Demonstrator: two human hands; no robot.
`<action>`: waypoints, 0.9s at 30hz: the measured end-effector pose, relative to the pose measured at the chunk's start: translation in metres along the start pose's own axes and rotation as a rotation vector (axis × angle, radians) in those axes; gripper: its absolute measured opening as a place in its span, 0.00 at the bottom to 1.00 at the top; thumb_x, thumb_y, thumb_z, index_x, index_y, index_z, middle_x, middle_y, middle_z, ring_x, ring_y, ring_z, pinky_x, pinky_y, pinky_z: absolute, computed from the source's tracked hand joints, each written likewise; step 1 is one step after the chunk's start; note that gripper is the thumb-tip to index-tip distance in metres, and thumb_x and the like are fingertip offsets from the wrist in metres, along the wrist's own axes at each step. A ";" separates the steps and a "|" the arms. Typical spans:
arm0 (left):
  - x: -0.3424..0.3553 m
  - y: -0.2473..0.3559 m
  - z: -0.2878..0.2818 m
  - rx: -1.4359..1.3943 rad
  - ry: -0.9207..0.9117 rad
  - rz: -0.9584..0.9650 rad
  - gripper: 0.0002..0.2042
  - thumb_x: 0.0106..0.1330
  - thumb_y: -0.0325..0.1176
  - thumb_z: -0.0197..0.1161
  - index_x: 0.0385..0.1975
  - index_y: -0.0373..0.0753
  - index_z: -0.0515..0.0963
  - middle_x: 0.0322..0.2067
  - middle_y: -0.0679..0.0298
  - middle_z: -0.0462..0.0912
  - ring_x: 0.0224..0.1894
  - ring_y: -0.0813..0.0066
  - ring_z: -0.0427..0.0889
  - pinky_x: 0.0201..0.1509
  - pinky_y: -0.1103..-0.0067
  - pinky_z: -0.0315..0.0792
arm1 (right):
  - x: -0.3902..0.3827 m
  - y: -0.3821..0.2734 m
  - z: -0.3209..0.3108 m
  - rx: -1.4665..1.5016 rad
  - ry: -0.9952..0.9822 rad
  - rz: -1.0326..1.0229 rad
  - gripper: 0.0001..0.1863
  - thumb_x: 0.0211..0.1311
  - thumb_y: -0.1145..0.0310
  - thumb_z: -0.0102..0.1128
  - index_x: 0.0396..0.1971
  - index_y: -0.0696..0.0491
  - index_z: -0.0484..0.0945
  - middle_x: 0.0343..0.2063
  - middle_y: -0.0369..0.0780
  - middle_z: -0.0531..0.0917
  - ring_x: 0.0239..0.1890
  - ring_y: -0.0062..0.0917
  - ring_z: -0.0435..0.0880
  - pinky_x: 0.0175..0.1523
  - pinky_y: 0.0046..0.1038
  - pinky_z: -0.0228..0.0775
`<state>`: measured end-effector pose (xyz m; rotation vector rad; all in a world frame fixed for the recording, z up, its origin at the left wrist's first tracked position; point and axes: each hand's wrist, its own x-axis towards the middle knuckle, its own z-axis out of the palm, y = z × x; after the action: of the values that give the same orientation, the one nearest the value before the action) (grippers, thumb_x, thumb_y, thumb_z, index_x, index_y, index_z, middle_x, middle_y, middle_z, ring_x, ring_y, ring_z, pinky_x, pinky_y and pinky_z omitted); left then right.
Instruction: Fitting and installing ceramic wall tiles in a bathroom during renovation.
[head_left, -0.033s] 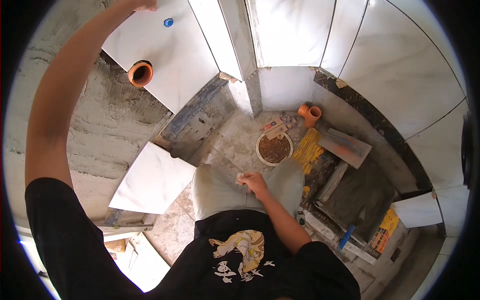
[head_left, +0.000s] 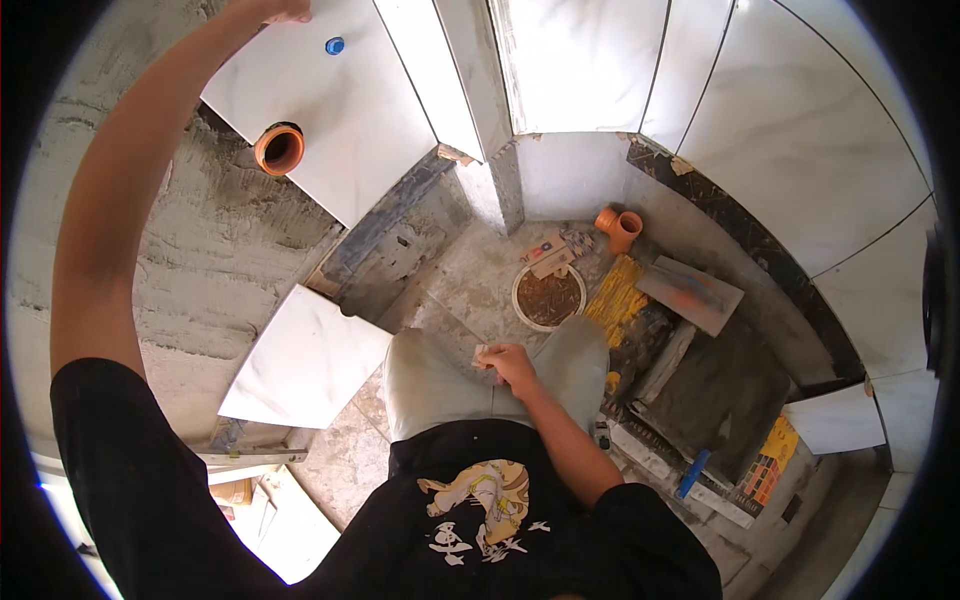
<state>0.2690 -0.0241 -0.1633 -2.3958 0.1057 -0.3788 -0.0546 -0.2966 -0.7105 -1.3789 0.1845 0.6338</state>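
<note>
My left arm stretches up along the wall. My left hand (head_left: 288, 11) is at the upper edge of the white marbled tile (head_left: 350, 100), cut off by the picture's rim, so its fingers hardly show. Out of that tile's lower edge sticks an orange pipe (head_left: 279, 150), and a blue plug (head_left: 335, 46) sits higher on it. Over my lap, my right hand (head_left: 512, 367) is closed, pinching a small pale piece (head_left: 481, 355) between thumb and fingers. Below, a cut white tile (head_left: 300, 365) with a notch leans by my left knee.
A round bucket (head_left: 549, 325) of brown material stands ahead of my knees, with cardboard scraps (head_left: 552, 258) behind it. An orange pipe fitting (head_left: 622, 230) lies farther back. To the right are a flat trowel (head_left: 690, 295), a dark mortar-covered slab (head_left: 720, 400) and a blue clip (head_left: 692, 474).
</note>
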 end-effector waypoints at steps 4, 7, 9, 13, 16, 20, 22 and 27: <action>0.005 0.009 0.000 -0.043 -0.026 0.014 0.17 0.44 0.39 0.74 0.24 0.30 0.81 0.24 0.47 0.81 0.26 0.57 0.81 0.35 0.71 0.74 | 0.002 0.001 -0.012 0.161 0.013 0.124 0.11 0.53 0.65 0.68 0.23 0.57 0.79 0.21 0.37 0.80 0.11 0.16 0.66 0.15 0.21 0.55; 0.004 0.005 0.000 -0.159 -0.049 -0.132 0.17 0.44 0.38 0.73 0.23 0.29 0.80 0.23 0.46 0.79 0.24 0.59 0.78 0.33 0.70 0.73 | 0.003 0.001 -0.012 0.204 -0.013 0.104 0.11 0.53 0.65 0.68 0.22 0.57 0.78 0.20 0.38 0.79 0.11 0.16 0.66 0.16 0.22 0.55; 0.003 0.005 0.002 -0.224 -0.062 -0.206 0.17 0.44 0.37 0.72 0.22 0.28 0.79 0.22 0.46 0.78 0.23 0.59 0.77 0.32 0.70 0.72 | 0.003 0.000 -0.012 0.208 -0.021 0.114 0.11 0.53 0.65 0.68 0.23 0.57 0.78 0.20 0.38 0.79 0.11 0.16 0.66 0.15 0.22 0.54; 0.000 0.005 0.003 -0.151 0.014 -0.150 0.15 0.46 0.34 0.71 0.16 0.30 0.74 0.19 0.54 0.74 0.21 0.67 0.71 0.29 0.72 0.68 | 0.000 -0.005 -0.011 0.216 0.009 0.133 0.11 0.54 0.66 0.68 0.22 0.56 0.77 0.19 0.38 0.79 0.10 0.16 0.65 0.15 0.22 0.53; -0.001 0.021 -0.015 -0.076 -0.026 -0.078 0.14 0.48 0.34 0.71 0.15 0.32 0.73 0.18 0.57 0.73 0.22 0.69 0.69 0.29 0.73 0.67 | 0.001 0.001 -0.016 0.265 0.017 0.140 0.12 0.54 0.66 0.68 0.21 0.55 0.76 0.19 0.38 0.78 0.10 0.15 0.65 0.15 0.23 0.53; -0.018 -0.058 0.003 -1.005 0.162 0.832 0.14 0.47 0.35 0.70 0.18 0.28 0.76 0.21 0.50 0.77 0.22 0.64 0.72 0.30 0.70 0.69 | 0.004 -0.006 -0.007 0.227 -0.020 0.153 0.12 0.54 0.66 0.68 0.20 0.54 0.75 0.19 0.38 0.78 0.10 0.15 0.64 0.15 0.23 0.53; -0.005 0.012 -0.011 -0.678 0.037 0.280 0.14 0.47 0.35 0.70 0.18 0.28 0.76 0.21 0.49 0.76 0.22 0.64 0.71 0.30 0.70 0.69 | 0.001 -0.007 -0.014 0.259 0.022 0.163 0.12 0.54 0.66 0.68 0.19 0.54 0.75 0.18 0.37 0.78 0.10 0.15 0.64 0.16 0.23 0.53; -0.004 -0.013 0.005 -0.148 0.061 -0.063 0.15 0.46 0.34 0.71 0.15 0.32 0.72 0.17 0.53 0.69 0.19 0.71 0.66 0.27 0.72 0.66 | 0.006 0.002 -0.012 0.197 -0.021 0.118 0.10 0.53 0.66 0.67 0.23 0.58 0.80 0.20 0.39 0.81 0.11 0.18 0.69 0.15 0.24 0.57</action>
<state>0.2665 -0.0102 -0.1591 -2.5382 0.0894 -0.4891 -0.0480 -0.3057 -0.7169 -1.1771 0.3051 0.7083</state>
